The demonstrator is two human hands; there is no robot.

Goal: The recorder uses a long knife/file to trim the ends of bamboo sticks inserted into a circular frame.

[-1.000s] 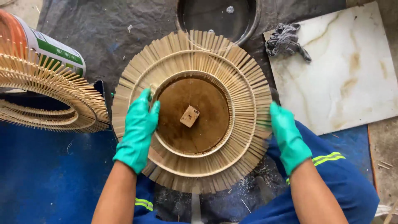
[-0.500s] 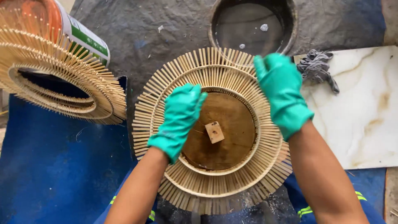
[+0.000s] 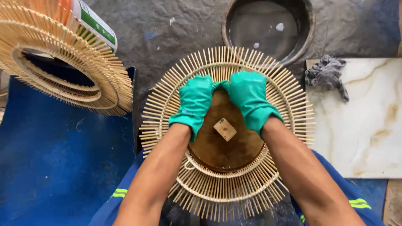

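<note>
A round bamboo-stick frame [image 3: 226, 134] lies flat on the dark grey sheet [image 3: 167, 46], its thin sticks fanning out like rays from woven rings. A brown wooden disc [image 3: 226, 146] fills its centre, with a small pale wooden block [image 3: 225, 129] on the disc.

Both forearms reach in from the near edge of the frame and converge over the far part of the disc. The left hand [image 3: 194, 102], in a green glove, rests palm down on the inner ring, fingers curled downward and closed over the sticks just beyond the disc. The right hand [image 3: 249, 98], also gloved in green, lies just beside it, its fingers bent down onto the same ring; the two gloves touch at the fingertips. Whether either hand truly grips the sticks or only presses on them I cannot tell.

Left of the frame, a second bamboo-stick frame [image 3: 63, 62] leans tilted over a blue tarp [image 3: 50, 167], with a can [image 3: 94, 23] behind it. Beyond the frame sits a dark round basin [image 3: 307, 25]. Right of the frame lies a white marble tile [image 3: 360, 125] bearing a crumpled grey rag [image 3: 326, 75].
</note>
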